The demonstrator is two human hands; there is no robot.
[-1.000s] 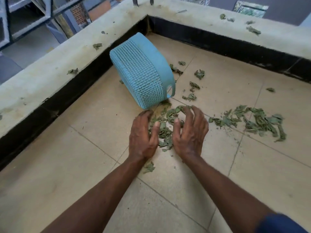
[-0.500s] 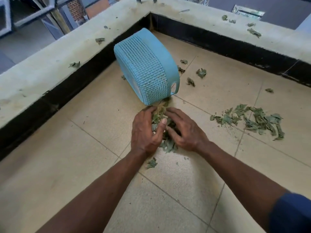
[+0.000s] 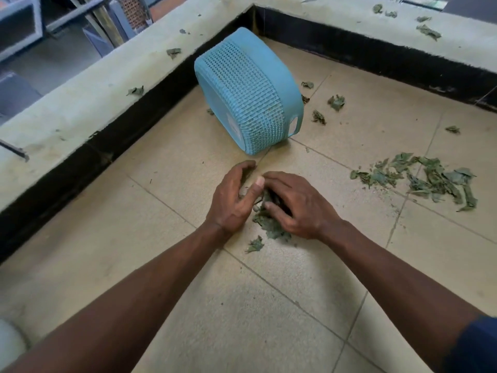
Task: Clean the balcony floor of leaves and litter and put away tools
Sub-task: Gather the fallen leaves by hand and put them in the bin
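Note:
A heap of dry green leaves (image 3: 270,224) lies on the beige floor tiles between my two hands. My left hand (image 3: 232,196) cups the heap from the left, thumb against the leaves. From the right, my right hand (image 3: 294,204) curls its fingers over the leaves. Most of the heap is hidden under the hands. One loose leaf (image 3: 255,244) sits just in front of them. A light blue plastic basket (image 3: 247,88) lies tipped on its side beyond the hands, close to the corner. Its opening faces away from me.
A second spread of leaves (image 3: 427,177) lies on the tiles to the right. A few scattered leaves (image 3: 336,102) rest beside the basket. The low concrete parapet (image 3: 88,90) with a black base runs along the left and far sides, with bits of leaf on top.
Both hands drew together over the leaves, from spread fingers to a cupped hold, and pulled the heap toward me, away from the basket.

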